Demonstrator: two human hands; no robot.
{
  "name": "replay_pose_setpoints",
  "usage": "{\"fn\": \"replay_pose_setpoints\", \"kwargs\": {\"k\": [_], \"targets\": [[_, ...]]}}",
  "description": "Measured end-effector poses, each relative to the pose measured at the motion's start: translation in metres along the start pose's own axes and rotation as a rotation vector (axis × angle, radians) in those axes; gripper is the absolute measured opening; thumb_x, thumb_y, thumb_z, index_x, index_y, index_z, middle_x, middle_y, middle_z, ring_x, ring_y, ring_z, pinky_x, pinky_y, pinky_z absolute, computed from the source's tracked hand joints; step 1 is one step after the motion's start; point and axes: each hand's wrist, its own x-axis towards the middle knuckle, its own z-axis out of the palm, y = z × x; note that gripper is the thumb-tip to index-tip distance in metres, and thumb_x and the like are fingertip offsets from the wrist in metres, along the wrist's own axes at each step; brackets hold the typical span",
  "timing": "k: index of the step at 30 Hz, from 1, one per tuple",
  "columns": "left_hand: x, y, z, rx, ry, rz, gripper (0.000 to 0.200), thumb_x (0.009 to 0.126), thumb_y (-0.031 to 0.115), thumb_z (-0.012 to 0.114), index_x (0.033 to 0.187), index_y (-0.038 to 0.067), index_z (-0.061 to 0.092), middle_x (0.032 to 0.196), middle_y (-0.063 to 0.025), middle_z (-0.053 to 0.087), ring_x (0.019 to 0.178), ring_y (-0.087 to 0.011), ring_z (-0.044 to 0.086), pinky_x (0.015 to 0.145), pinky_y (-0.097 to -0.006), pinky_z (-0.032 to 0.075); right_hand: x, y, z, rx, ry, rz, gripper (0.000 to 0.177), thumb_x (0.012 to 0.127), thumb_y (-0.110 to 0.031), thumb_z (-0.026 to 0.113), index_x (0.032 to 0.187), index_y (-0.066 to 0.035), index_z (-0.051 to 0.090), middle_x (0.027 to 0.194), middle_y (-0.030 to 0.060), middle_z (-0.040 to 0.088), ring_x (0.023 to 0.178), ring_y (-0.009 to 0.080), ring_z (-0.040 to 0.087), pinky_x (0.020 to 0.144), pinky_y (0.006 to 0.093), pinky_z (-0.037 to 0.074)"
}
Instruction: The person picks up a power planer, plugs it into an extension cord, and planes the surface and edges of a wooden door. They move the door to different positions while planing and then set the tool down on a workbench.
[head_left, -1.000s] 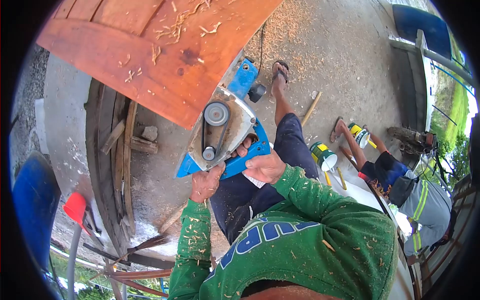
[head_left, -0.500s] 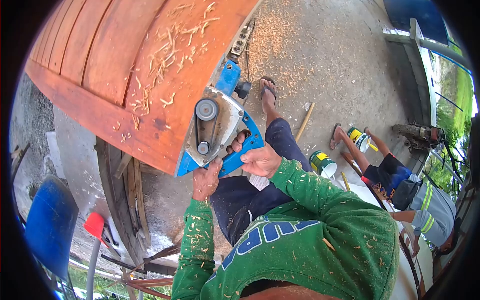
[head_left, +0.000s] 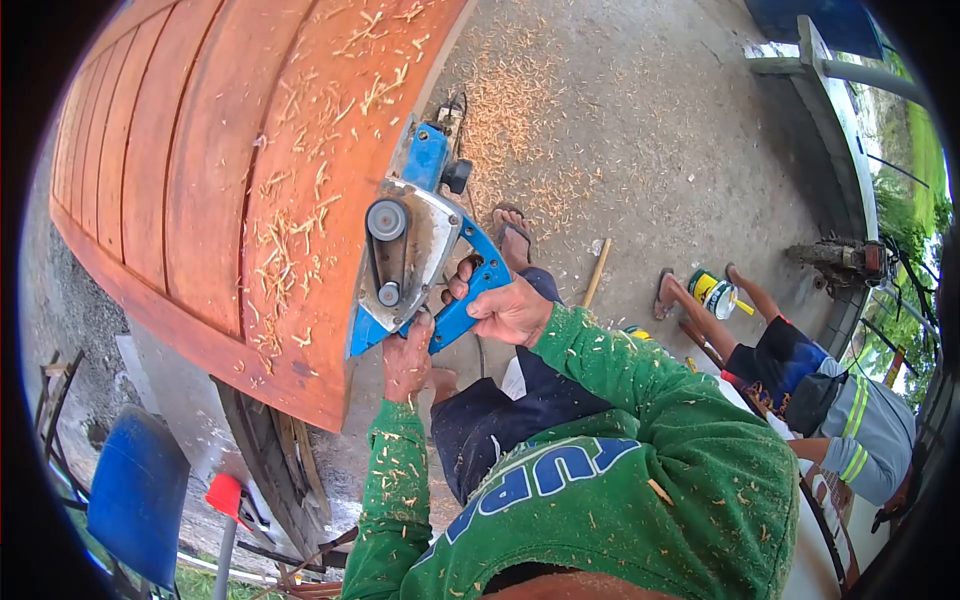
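- A blue electric planer is resting tilted against the long edge of a reddish-orange wooden panel. Its silver side is facing the camera, with two pulleys and a black belt showing.
- The person's right hand is wrapping the planer's blue loop handle, its fingers clenched through the opening.
- The left hand is gripping the tool's lower rear end, with its fingers closed on the blue base just below the silver side.
- Both arms are reaching up from the bottom of the view in green sleeves flecked with wood chips.
- Pale shavings are lying scattered over the panel's planked face, thickest just beside the planer.
- More chips are littering the concrete floor beyond the tool.
- The person's sandalled foot is showing on the floor just past the planer, and a wooden stick is lying near it.
- At the right a co-worker in a grey top with yellow stripes is sitting with legs stretched out. A green and yellow paint can is lying between the feet.
- A blue chair is standing at the lower left, well apart from both hands.
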Motion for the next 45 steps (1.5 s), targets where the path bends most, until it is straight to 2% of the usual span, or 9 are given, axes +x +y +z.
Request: {"fn": "replay_pose_setpoints", "kwargs": {"k": [4,8,11,23,26,31,34,41,45], "targets": [[0.02,0.01,0.015,0.143,-0.03,0.034,0.033,0.086,0.024,0.059,0.107,-0.001,0.057,0.099,-0.0133,0.059,0.089,-0.0253,0.054,0.081,-0.0368,0.042,0.002,-0.034,0.014,-0.007,-0.007,-0.023,0.04,0.067,0.012,0.057,0.101,-0.008,0.049,0.092,0.006,0.054,0.096,0.0218,0.052,0.088,0.0387,0.042],[0.055,0.026,0.035,-0.06,-0.021,-0.015,0.028,0.088,0.02,0.057,0.108,0.0,0.057,0.101,-0.0177,0.059,0.094,-0.0306,0.055,0.083,-0.0397,0.043,0.018,-0.077,0.021,0.015,-0.014,-0.018,0.04,0.067,0.013,0.057,0.1,-0.008,0.049,0.091,0.0063,0.054,0.094,0.0225,0.053,0.088,0.0389,0.042],[0.079,0.012,0.046,0.519,0.072,0.636,0.029,0.088,0.022,0.057,0.107,0.0,0.057,0.099,-0.0167,0.059,0.091,-0.0289,0.054,0.081,-0.0384,0.043,0.022,-0.104,0.021,0.017,-0.017,-0.037,0.039,0.066,0.013,0.056,0.099,-0.008,0.049,0.09,0.0068,0.055,0.092,0.0227,0.053,0.087,0.039,0.042],[0.155,0.128,0.107,-0.217,-0.077,0.174,0.044,0.085,0.032,0.061,0.107,-0.005,0.052,0.1,-0.0103,0.055,0.088,-0.0191,0.05,0.083,-0.0333,0.041,0.062,-0.223,0.038,0.003,-0.096,-0.151,0.035,0.066,0.011,0.055,0.096,-0.007,0.051,0.088,0.0068,0.056,0.09,0.0245,0.051,0.088,0.0437,0.042],[0.167,0.143,0.118,-0.171,-0.003,0.258,0.046,0.085,0.035,0.06,0.106,-0.005,0.052,0.097,-0.011,0.053,0.084,-0.0181,0.049,0.077,-0.0323,0.042,0.07,-0.242,0.033,-0.013,-0.12,-0.17,0.034,0.067,0.011,0.054,0.095,-0.007,0.051,0.088,0.0067,0.056,0.089,0.024,0.051,0.087,0.0423,0.042],[0.179,0.183,0.12,-0.2,-0.159,0.172,0.053,0.084,0.042,0.059,0.1,-0.008,0.053,0.087,-0.0108,0.053,0.075,-0.0176,0.048,0.07,-0.0324,0.042,0.081,-0.272,0.029,-0.016,-0.187,-0.179,0.033,0.067,0.01,0.053,0.095,-0.007,0.051,0.088,0.0065,0.056,0.09,0.0243,0.051,0.089,0.0409,0.041],[0.184,0.194,0.139,-0.17,-0.035,0.159,0.051,0.084,0.043,0.058,0.096,-0.007,0.055,0.082,-0.0104,0.053,0.073,-0.0174,0.048,0.069,-0.0332,0.042,0.087,-0.285,0.028,-0.021,-0.19,-0.19,0.033,0.066,0.01,0.053,0.095,-0.007,0.051,0.087,0.0063,0.055,0.09,0.0245,0.05,0.089,0.0414,0.04],[0.2,0.204,0.147,-0.198,-0.055,0.321,0.048,0.085,0.038,0.059,0.101,-0.007,0.055,0.094,-0.0167,0.059,0.083,-0.0246,0.054,0.078,-0.0363,0.042,0.095,-0.302,0.021,-0.04,-0.051,-0.284,0.034,0.065,0.009,0.052,0.095,-0.007,0.051,0.085,0.0059,0.055,0.089,0.0248,0.049,0.09,0.0425,0.04],[0.21,0.204,0.15,-0.117,-0.038,0.375,0.039,0.084,0.035,0.059,0.096,-0.003,0.056,0.083,-0.0163,0.059,0.076,-0.027,0.055,0.072,-0.0385,0.043,0.1,-0.31,0.016,-0.121,0.093,-0.354,0.034,0.064,0.008,0.051,0.095,-0.006,0.051,0.084,0.0056,0.054,0.088,0.025,0.049,0.09,0.0432,0.039]]}}
